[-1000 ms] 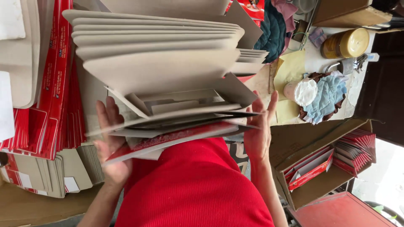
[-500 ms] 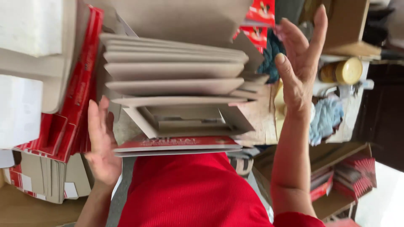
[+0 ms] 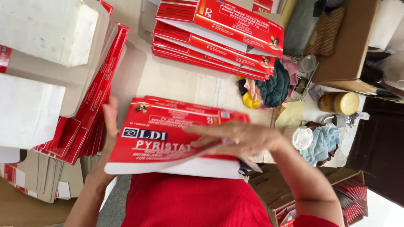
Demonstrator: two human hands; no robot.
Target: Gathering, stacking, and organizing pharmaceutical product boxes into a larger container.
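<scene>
Stack of flat red carton blanks (image 3: pixel 168 145) sits near centre, just above the person's red top (image 3: pixel 193 201), held between both hands. Left hand (image 3: pixel 110 126) is open with fingers straight and together, pressed flat against the stack's left edge, likely to square the edges. Right hand (image 3: pixel 240 138) lies palm-down on the top blank, fingers spread, tips reaching toward the middle of the printed face; looks like it presses the pile flat so the loose sheets don't slide. Neither hand pinches anything.

Stack rests over a pale tabletop (image 3: pixel 176 80). Far side: another fanned pile of red blanks (image 3: pixel 219 33), stepped so each edge shows. Left: more red blanks standing on edge (image 3: pixel 90 117) under white blocks (image 3: pixel 46 29), probably bundled stock. Right: bundle of coloured rags (image 3: pixel 267 88), yellow-lidded jar (image 3: pixel 340 103), pale blue cloth (image 3: pixel 322 143), brown cardboard box (image 3: pixel 345 46). Near right: open carton with more red blanks (image 3: pixel 349 199).

Hidden or unclear: left palm and thumb are behind the stack; the stack's near underside and how many blanks are in it can't be made out. Right thumb is hard to see. Small metal items by the jar are too small to identify. White blocks are cut off at the frame's left edge.
</scene>
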